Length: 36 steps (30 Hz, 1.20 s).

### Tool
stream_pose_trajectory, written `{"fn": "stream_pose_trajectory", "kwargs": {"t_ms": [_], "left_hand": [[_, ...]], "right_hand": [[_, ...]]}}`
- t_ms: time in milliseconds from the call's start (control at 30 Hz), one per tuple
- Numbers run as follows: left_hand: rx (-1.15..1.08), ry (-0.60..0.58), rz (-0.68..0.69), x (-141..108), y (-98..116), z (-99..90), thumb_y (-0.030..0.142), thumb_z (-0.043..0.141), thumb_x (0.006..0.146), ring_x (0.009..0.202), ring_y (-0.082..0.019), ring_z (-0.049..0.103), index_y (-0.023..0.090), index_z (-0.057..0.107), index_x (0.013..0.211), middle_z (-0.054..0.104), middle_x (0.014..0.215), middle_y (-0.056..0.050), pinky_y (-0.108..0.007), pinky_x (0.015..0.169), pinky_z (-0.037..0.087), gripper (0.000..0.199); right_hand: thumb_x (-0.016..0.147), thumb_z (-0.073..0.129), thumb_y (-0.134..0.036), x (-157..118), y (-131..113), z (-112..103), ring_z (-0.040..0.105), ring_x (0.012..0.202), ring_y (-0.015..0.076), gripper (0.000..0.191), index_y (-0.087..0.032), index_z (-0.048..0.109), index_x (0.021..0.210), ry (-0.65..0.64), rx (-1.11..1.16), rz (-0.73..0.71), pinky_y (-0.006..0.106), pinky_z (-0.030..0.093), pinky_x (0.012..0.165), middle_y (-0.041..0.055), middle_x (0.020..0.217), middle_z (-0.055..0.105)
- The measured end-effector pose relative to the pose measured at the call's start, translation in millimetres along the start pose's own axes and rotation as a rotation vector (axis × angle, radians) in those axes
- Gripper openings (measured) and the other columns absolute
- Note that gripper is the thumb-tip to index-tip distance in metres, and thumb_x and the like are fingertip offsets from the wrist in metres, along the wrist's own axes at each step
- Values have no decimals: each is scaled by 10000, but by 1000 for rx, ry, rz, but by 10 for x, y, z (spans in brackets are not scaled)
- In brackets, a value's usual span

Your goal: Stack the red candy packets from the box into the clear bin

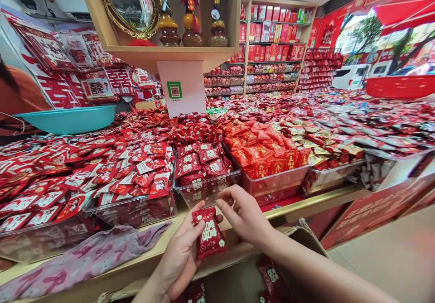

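Observation:
A dark red packet (210,233) with white characters and small flowers is held upright in my left hand (183,248), thumb on its front and fingers behind. Just right of its top edge is my right hand (243,212), its thumb and index finger brought close together; whether anything thin is between them is too small to tell. Behind the hands stands a clear bin (207,185) of similar dark red packets. Below the hands is an open cardboard box (234,282) with a few dark red packets (272,278) inside.
Bins of red and white packets (136,171) lie left, orange-red packets (265,151) right. A patterned cloth (91,257) rests on the counter edge. A teal basin (71,119) sits back left, a red basin (401,87) back right. A wooden display shelf (163,54) overhangs the counter.

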State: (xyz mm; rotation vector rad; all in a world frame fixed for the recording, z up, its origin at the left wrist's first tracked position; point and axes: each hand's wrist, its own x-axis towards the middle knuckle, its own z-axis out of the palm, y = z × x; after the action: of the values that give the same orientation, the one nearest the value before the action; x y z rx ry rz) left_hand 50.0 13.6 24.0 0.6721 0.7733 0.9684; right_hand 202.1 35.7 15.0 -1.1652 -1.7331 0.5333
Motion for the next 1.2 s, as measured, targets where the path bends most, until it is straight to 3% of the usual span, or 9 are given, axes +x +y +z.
{"fn": "stream_pose_trajectory", "kwargs": {"t_ms": [100,200,333,533,667,767,1000,1200], "left_hand": [[46,3,-13,-32,10,50,222,556,761,829,-205,634,317,193,1322,604,1098,-71,-353,760,448,675],[99,-21,-18,-40,-21,63,235,582,742,884,-213,614,339,166,1325,566,1156,-66,-343,761,447,723],[183,-42,68,5,-112,4,208,662,668,1007,-210,530,292,240,1309,531,1197,-73,-285,756,443,771],[322,-54,78,90,-127,-51,290,673,650,662,-170,595,198,422,1212,646,894,-86,-286,589,458,622],[352,-120,57,87,-73,-29,268,645,684,724,-176,606,227,512,1138,603,1054,-88,-282,604,463,475],[354,-134,47,81,-54,-5,267,639,691,741,-185,618,238,506,1152,581,1108,-86,-276,602,463,481],[296,-58,39,95,-55,30,286,637,692,680,-168,622,230,371,1250,642,976,-90,-270,575,470,621],[297,-36,11,142,-87,-17,311,654,668,751,-192,625,244,429,1204,640,965,-80,-311,643,486,585]], "right_hand": [[746,501,-413,46,2,-30,524,610,99,303,-147,534,887,-247,361,287,216,388,528,31,768,576],[668,575,-447,26,-10,-3,469,472,72,329,-139,553,782,-440,549,452,195,348,439,-17,602,542],[591,647,-429,-15,-1,20,426,451,57,327,-127,541,655,-341,633,477,189,334,434,-32,540,514],[587,654,-425,-10,28,-42,450,459,67,322,-125,542,619,-219,625,441,203,332,467,-18,529,537],[575,669,-413,-10,49,-52,467,466,69,323,-124,529,604,-209,722,495,211,351,488,-11,549,554],[592,666,-399,-20,54,-56,473,484,67,312,-118,530,610,-213,778,517,207,362,500,-8,569,559],[578,699,-340,-69,-17,-88,485,501,53,344,-117,587,815,-406,876,531,185,375,509,-12,630,582],[566,711,-328,-50,43,-53,551,638,100,358,-113,601,831,-304,937,553,224,414,625,28,734,624]]}}
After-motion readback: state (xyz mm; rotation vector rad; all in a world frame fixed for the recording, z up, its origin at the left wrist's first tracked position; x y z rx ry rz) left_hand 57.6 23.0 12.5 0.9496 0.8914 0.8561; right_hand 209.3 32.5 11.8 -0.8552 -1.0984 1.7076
